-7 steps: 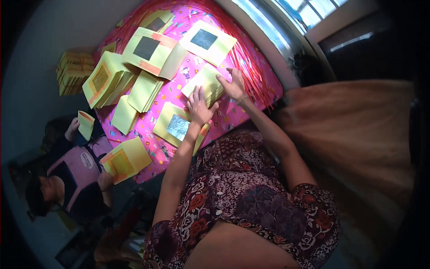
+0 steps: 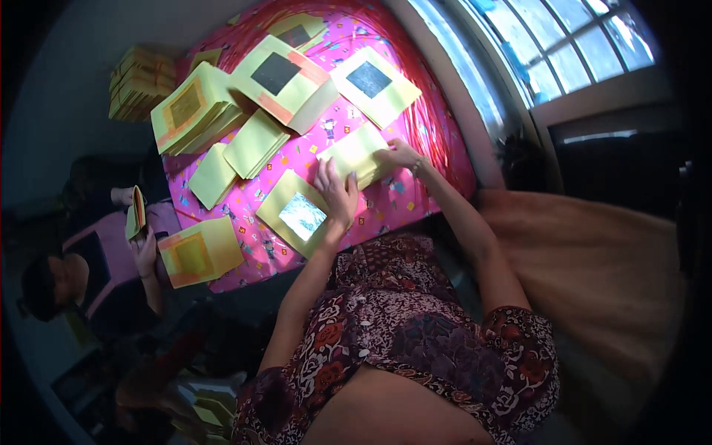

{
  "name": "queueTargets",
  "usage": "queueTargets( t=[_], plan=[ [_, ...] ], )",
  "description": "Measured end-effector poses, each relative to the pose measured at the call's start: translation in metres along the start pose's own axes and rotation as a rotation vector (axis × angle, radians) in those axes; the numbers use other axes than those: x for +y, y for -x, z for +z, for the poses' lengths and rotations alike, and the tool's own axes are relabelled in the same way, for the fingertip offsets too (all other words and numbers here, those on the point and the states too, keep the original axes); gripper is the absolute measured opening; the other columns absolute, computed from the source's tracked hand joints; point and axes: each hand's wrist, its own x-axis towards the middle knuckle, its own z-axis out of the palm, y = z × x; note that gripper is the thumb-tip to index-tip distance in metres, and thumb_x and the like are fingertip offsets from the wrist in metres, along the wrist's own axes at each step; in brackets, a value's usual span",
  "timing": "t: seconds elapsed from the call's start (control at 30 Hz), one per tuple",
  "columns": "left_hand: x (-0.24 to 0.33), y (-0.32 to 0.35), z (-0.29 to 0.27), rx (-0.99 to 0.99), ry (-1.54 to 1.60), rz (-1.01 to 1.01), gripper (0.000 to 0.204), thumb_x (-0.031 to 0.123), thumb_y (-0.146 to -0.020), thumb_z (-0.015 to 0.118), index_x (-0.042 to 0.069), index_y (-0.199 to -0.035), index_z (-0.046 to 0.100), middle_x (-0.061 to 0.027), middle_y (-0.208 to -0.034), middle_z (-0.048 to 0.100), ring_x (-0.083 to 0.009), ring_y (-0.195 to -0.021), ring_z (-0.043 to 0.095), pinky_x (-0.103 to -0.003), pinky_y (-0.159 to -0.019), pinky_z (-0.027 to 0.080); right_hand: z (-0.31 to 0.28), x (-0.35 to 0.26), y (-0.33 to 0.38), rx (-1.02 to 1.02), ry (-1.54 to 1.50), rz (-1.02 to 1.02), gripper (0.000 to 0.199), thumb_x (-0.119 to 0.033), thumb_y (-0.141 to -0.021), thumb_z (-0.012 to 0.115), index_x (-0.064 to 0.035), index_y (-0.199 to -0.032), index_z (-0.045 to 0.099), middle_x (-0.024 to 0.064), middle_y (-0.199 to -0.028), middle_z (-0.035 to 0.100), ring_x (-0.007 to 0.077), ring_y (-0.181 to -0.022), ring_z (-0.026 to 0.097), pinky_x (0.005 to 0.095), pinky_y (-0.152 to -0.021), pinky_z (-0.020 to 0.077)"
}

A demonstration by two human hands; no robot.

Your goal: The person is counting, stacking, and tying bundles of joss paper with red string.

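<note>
Both the left hand (image 2: pixel 337 194) and the right hand (image 2: pixel 397 156) pinched one yellow paper stack (image 2: pixel 356 154) on the pink cloth (image 2: pixel 404 204), with many finished stacks (image 2: pixel 196 111) already piled nearby, so lots looked done.

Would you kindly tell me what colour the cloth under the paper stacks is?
Bright pink cloth with small printed figures, seen in the head view.
</note>
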Motion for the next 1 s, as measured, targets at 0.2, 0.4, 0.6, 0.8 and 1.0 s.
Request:
queueTargets(
  t=[0.2,0.4,0.6,0.8,1.0],
  plan=[
    [-0.001,0.059,0.057,0.098,0.682,-1.053,0.065,0.037,-0.083,0.064,0.001,-0.129,0.034,-0.0132,-0.113,0.046,-0.0204,-0.097,0.046,-0.038,-0.08,0.041,-0.008,0.059,0.017,-0.056,-0.034,0.016,0.051,-0.04,-0.079,0.064,0.0056,-0.103,0.063,0.0078,-0.087,0.065,0.0133,-0.076,0.059,0.0264,-0.067,0.0469],
    [0.005,0.061,0.039,0.001,1.029,-1.386,0.086,0.037,-0.076,0.071,-0.001,-0.136,0.023,-0.0178,-0.13,0.037,-0.0267,-0.115,0.039,-0.037,-0.092,0.035,0.006,0.026,0.078,-0.153,-0.181,0.177,0.059,-0.042,-0.074,0.064,0.0084,-0.104,0.059,0.0118,-0.089,0.063,0.0174,-0.077,0.06,0.0299,-0.063,0.0482],
    [0.03,0.029,0.006,-0.141,0.592,-1.086,0.091,0.032,-0.075,0.074,-0.004,-0.138,0.019,-0.0243,-0.138,0.029,-0.035,-0.129,0.031,-0.041,-0.105,0.028,0.031,0.009,0.159,-0.018,-0.74,0.379,0.044,-0.032,-0.083,0.059,0.004,-0.107,0.054,0.0112,-0.087,0.061,0.0185,-0.063,0.057,0.0287,-0.052,0.046],
    [0.03,0.041,0.013,0.158,0.744,-1.038,0.085,0.036,-0.078,0.071,-0.007,-0.134,0.023,-0.0264,-0.131,0.036,-0.034,-0.123,0.038,-0.04,-0.102,0.032,0.032,0.015,0.156,0.078,-0.391,0.356,0.061,-0.035,-0.08,0.065,0.0058,-0.12,0.045,0.0176,-0.107,0.055,0.0262,-0.098,0.056,0.038,-0.081,0.048],
    [0.041,0.051,0.042,0.094,0.432,-1.232,0.078,0.058,-0.084,0.054,-0.005,-0.127,0.035,-0.0282,-0.122,0.045,-0.0375,-0.114,0.047,-0.044,-0.094,0.039,-0.031,-0.034,0.095,0.039,0.413,-0.15,0.097,-0.048,-0.069,0.076,0.0111,-0.132,0.032,0.0286,-0.127,0.044,0.0337,-0.118,0.045,0.0413,-0.098,0.04]
  ],
)
